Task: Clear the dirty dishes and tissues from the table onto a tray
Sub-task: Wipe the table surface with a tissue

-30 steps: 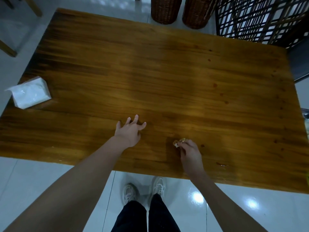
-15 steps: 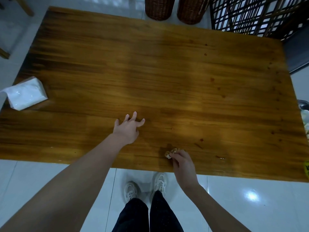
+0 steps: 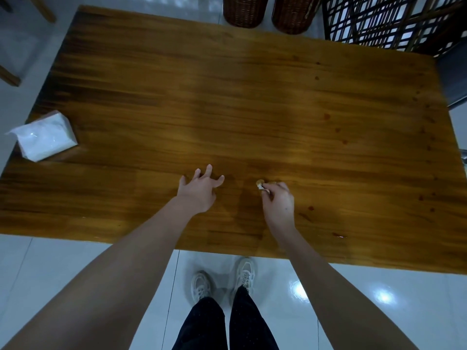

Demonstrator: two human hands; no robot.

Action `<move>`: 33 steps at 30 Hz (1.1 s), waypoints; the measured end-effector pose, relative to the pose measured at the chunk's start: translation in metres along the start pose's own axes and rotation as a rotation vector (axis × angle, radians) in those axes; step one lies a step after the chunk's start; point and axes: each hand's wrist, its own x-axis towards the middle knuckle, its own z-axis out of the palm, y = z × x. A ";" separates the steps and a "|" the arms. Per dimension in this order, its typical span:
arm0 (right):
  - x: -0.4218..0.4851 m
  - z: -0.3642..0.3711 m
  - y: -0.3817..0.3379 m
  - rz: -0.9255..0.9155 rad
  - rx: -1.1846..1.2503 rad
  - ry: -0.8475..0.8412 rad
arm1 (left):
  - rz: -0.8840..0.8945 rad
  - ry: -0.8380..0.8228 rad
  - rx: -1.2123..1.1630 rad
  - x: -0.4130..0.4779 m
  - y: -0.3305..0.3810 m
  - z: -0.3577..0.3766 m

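The table is a rectangular wooden top seen from above; the person stands at its near long edge.

Left hand: over the table, near the middle of the near edge. The fingers are spread and slightly bent and hold nothing. The fingertips point toward the far edge of the table. Whether they touch the wood cannot be told.

Right hand: over the table, just beside the left hand on its right and apart from it. The fingers are curled, and the thumb and fingertips pinch a small tissue scrap. The scrap is crumpled, white and tan, and sits low at the table surface. Only the part that sticks out past the fingertips shows.

A tissue pack, white and in clear wrap, lies on the table at its left short edge, well apart from both hands.

Small dark red spots mark the table on its right half. One lies just to the right of the right hand, and others run toward the right short edge.

Two wicker baskets stand on the floor beyond the far edge of the table. A dark lattice frame stands beyond the far right corner. White shoes and dark trousers show below the near edge of the table, on pale glossy floor tiles.
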 end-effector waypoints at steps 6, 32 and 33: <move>0.000 0.010 0.001 0.002 -0.072 0.013 | 0.009 0.004 -0.001 0.003 -0.003 0.003; -0.101 -0.145 0.074 0.095 -0.179 0.327 | 0.161 0.025 0.072 -0.058 0.085 0.004; -0.105 -0.154 0.080 0.102 -0.175 0.331 | 0.177 0.034 0.074 -0.061 0.096 0.006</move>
